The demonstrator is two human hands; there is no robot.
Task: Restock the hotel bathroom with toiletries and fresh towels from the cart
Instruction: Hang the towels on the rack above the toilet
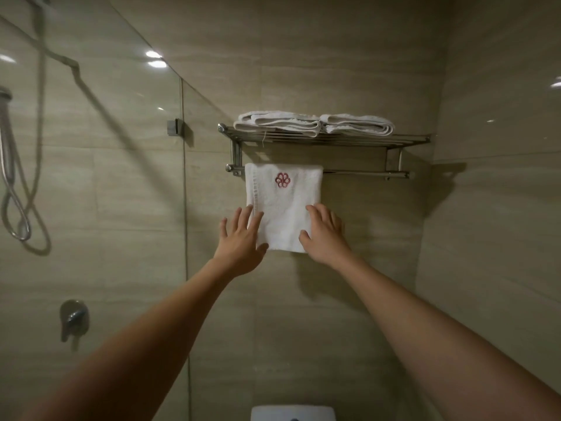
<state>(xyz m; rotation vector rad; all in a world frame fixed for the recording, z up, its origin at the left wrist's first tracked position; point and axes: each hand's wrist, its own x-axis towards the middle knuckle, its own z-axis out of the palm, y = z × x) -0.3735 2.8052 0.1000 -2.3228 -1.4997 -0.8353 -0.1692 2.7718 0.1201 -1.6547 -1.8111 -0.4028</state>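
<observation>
Towel [283, 208] on rail [364, 173], hands flanking edges

A glass shower screen [121, 183] fills the left side, its right edge fixed to the beige tiled wall [334, 56] by a small metal clamp [174, 126]. Behind the glass, a chrome shower hose [6, 165] hangs in a loop near the left edge below a hand shower head [4, 94], with a chrome mixer valve [73, 319] lower down. The white top of a toilet cistern [293, 413] shows at the bottom edge.
</observation>
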